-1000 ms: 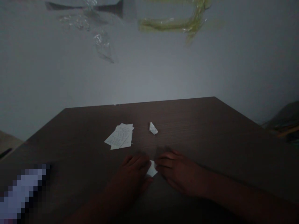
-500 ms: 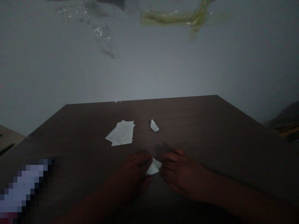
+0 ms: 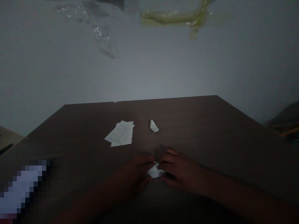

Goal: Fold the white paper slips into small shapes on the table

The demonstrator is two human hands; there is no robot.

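A small folded piece of white paper (image 3: pixel 154 171) lies on the dark wood table (image 3: pixel 187 124), low in the middle of the view. My left hand (image 3: pixel 134 169) comes in from the lower left and its fingertips press the paper's left side. From the right, my right hand (image 3: pixel 182 169) holds the opposite side, with its fingers over the paper's edge. Part of the paper is hidden under the fingers. Farther up the table lie a loose stack of printed paper slips (image 3: pixel 121 133) and a small folded white paper piece (image 3: pixel 154 126).
The table's far edge meets a grey wall (image 3: pixel 149 62), with clear plastic film and a yellow-green strip (image 3: pixel 177 18) above. A pixelated, blurred pale shape (image 3: pixel 22 186) covers the lower left. Dark objects stand beyond the table at the right.
Both hands have moved closer around the folded paper, which has shifted slightly right and is now held between them. The view has tilted slightly, so the table sits a little higher.
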